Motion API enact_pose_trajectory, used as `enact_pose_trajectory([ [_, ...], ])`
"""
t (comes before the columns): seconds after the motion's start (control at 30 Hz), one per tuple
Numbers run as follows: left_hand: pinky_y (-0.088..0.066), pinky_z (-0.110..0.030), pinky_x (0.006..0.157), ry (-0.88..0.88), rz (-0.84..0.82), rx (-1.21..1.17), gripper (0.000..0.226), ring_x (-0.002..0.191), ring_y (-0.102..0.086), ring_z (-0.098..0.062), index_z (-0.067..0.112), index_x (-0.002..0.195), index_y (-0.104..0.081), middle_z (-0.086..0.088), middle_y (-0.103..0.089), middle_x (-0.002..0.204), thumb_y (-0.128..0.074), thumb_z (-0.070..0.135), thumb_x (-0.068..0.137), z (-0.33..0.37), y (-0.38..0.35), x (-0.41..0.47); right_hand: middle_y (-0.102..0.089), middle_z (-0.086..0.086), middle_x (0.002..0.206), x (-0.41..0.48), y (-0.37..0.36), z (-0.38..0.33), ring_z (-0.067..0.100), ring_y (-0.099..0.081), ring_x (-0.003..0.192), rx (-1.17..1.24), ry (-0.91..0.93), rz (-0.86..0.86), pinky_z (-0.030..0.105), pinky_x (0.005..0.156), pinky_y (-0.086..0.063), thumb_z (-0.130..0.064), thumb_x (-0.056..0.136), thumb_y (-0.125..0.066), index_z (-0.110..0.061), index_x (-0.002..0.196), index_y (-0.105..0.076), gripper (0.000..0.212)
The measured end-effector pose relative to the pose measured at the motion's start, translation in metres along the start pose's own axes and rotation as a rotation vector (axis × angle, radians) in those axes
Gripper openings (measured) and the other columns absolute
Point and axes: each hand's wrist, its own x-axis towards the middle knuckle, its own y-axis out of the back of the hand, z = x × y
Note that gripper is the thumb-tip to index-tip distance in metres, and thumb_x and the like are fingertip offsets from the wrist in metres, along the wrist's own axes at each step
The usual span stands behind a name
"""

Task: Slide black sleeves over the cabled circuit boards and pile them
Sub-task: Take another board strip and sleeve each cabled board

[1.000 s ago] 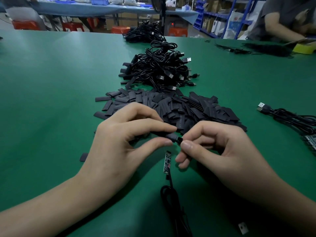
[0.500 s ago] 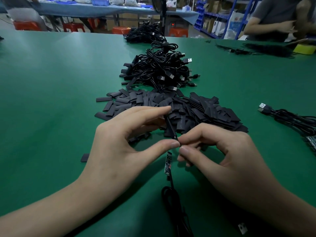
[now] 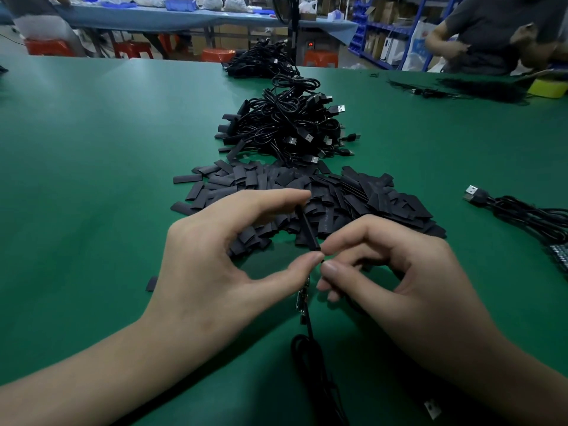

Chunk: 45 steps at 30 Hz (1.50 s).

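While the coiled cable (image 3: 307, 358) sits closest to the camera at 6 o'clock on the green table (image 3: 92, 179), the bare circuit board (image 3: 302, 299) on its end runs up to just under the thumbs, top end hidden behind the left thumb, so no sleeve on it yet. Right above that, the left hand (image 3: 221, 259) has one black sleeve (image 3: 307, 229) standing edge-on, grasped between the forefinger at its top end and the thumb down at its bottom end, other fingers curled underneath. The right hand (image 3: 405, 281) comes in from 3 o'clock with forefinger and thumb pinched together at the sleeve's bottom end, rest of the fingers curled in; the exact contact is tiny and hard to make out. A stray sleeve (image 3: 151, 283) lies flat at 9 o'clock from the left hand. At 12 o'clock, touching distance behind the hands, is the pile of loose sleeves (image 3: 353, 192), and just past that the heap of cabled boards (image 3: 285, 127) with USB plugs poking out, then a farther heap (image 3: 261, 61) near the table's back edge. At 3 o'clock a separate cable bundle (image 3: 528, 213) lies well apart. Way back at 1 o'clock another person (image 3: 498, 32) in a dark shirt works beside a yellow object (image 3: 550, 87).
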Motion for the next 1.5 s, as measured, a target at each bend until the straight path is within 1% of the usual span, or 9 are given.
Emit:
enact_pose_trajectory([
  [0.2, -0.052, -0.021, 0.093, -0.018, -0.010, -0.004, 0.043, 0.105, -0.069, -0.006, 0.019, 0.118, -0.071, 0.012, -0.071, 0.113, -0.082, 0.031, 0.079, 0.000, 0.000, 0.000, -0.075, -0.012, 0.076, 0.000, -0.001, 0.003, 0.007, -0.074, 0.069, -0.006, -0.004, -0.005, 0.016, 0.069, -0.054, -0.014, 0.093, -0.073, -0.027, 0.100, -0.067, 0.016],
  [0.5, -0.052, -0.020, 0.093, 0.043, -0.061, -0.090, 0.056, 0.112, -0.067, -0.007, 0.025, 0.132, -0.064, 0.016, -0.070, 0.120, -0.081, 0.038, 0.079, -0.008, -0.004, 0.000, -0.077, 0.001, 0.078, 0.002, 0.000, 0.010, 0.021, -0.075, 0.069, 0.233, -0.148, -0.077, 0.026, 0.071, -0.058, -0.023, 0.092, -0.067, -0.030, 0.101, -0.069, 0.011],
  [0.93, -0.050, -0.018, 0.086, 0.144, -0.046, -0.284, 0.061, 0.113, -0.067, -0.013, 0.026, 0.127, -0.063, 0.012, -0.073, 0.115, -0.086, 0.020, 0.071, -0.007, -0.008, 0.000, -0.077, -0.011, 0.085, 0.000, -0.003, 0.010, 0.010, -0.075, 0.081, 0.084, -0.053, -0.039, 0.020, 0.078, -0.056, -0.028, 0.090, -0.073, -0.033, 0.103, -0.068, 0.015],
  [1.03, -0.052, -0.021, 0.089, 0.152, 0.001, -0.315, 0.060, 0.113, -0.068, -0.013, 0.025, 0.128, -0.063, 0.012, -0.073, 0.116, -0.085, 0.020, 0.072, -0.009, -0.007, 0.001, -0.073, -0.018, 0.100, 0.003, 0.003, 0.008, 0.005, -0.070, 0.099, -0.075, -0.034, -0.046, 0.016, 0.081, -0.051, -0.042, 0.086, -0.072, -0.036, 0.106, -0.069, 0.021],
  [1.13, -0.053, -0.022, 0.090, 0.167, 0.028, -0.310, 0.059, 0.114, -0.067, -0.011, 0.026, 0.130, -0.063, 0.014, -0.072, 0.119, -0.084, 0.022, 0.074, -0.013, -0.007, 0.001, -0.072, -0.019, 0.090, 0.005, 0.005, 0.007, 0.003, -0.068, 0.089, -0.233, -0.017, -0.062, 0.021, 0.075, -0.050, -0.035, 0.090, -0.074, -0.032, 0.093, -0.071, 0.005],
  [1.23, -0.050, -0.019, 0.091, 0.213, -0.007, -0.234, 0.060, 0.117, -0.064, -0.007, 0.030, 0.134, -0.058, 0.018, -0.068, 0.124, -0.080, 0.034, 0.078, -0.015, -0.008, 0.001, -0.074, -0.006, 0.078, 0.009, 0.009, 0.006, 0.009, -0.073, 0.073, -0.101, -0.112, -0.031, 0.031, 0.068, -0.057, -0.027, 0.090, -0.070, -0.026, 0.086, -0.072, 0.005],
  [1.33, -0.047, -0.015, 0.087, 0.204, -0.098, 0.013, 0.045, 0.106, -0.062, 0.000, 0.037, 0.123, -0.062, 0.022, -0.063, 0.111, -0.067, 0.056, 0.083, -0.016, -0.005, 0.000, -0.074, 0.007, 0.080, 0.028, 0.031, 0.002, 0.015, -0.076, 0.068, 0.054, -0.187, 0.119, 0.019, 0.055, -0.055, -0.018, 0.093, -0.067, -0.019, 0.088, -0.072, 0.008],
  [1.4, -0.049, -0.026, 0.082, 0.154, -0.217, 0.207, 0.038, 0.092, -0.061, -0.001, 0.039, 0.107, -0.066, 0.021, -0.061, 0.093, -0.054, 0.067, 0.085, -0.013, -0.004, -0.001, -0.074, 0.007, 0.081, 0.052, 0.055, 0.001, 0.014, -0.074, 0.064, -0.028, -0.205, 0.195, 0.014, 0.052, -0.050, -0.018, 0.096, -0.065, -0.019, 0.090, -0.073, 0.010],
  [1.5, -0.043, -0.029, 0.083, 0.119, -0.385, 0.431, 0.058, 0.086, -0.052, 0.003, 0.042, 0.106, -0.065, 0.022, -0.057, 0.088, -0.032, 0.084, 0.081, -0.007, -0.004, -0.002, -0.071, 0.000, 0.083, 0.107, 0.087, 0.005, 0.015, -0.070, 0.068, -0.330, -0.174, 0.181, 0.022, 0.057, -0.056, -0.024, 0.099, -0.063, -0.024, 0.096, -0.073, 0.010],
])
